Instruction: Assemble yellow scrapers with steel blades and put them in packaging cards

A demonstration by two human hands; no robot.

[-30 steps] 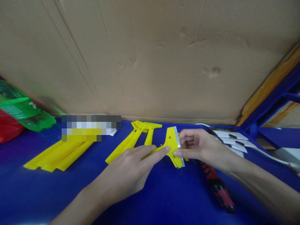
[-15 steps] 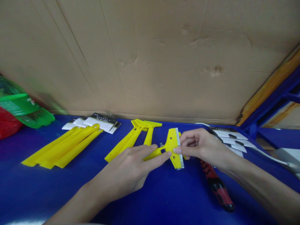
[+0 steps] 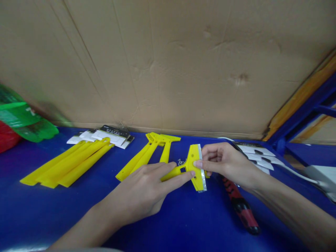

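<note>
A yellow scraper with a silvery blade along its right edge is held between both hands above the blue table. My left hand is closed round the scraper's neck, its index finger lying on the head. From the right, my right hand pinches the head at the blade edge, thumb on top; the fingers beneath are partly hidden. Just behind the scraper is a small heap of screws. Several yellow scraper heads with short handles lie beyond my left hand. A red and black handled tool rests below my right wrist, its far end hidden.
Several long yellow handles lie at left, against white and black packets. More packets and a white cable are at right. A green bottle stands out at far left. A cardboard wall closes off the back.
My right thumb has shifted slightly up and left on the scraper head, and a screw now shows in the upper hole. Both hands keep their grip; the view has moved slightly.
</note>
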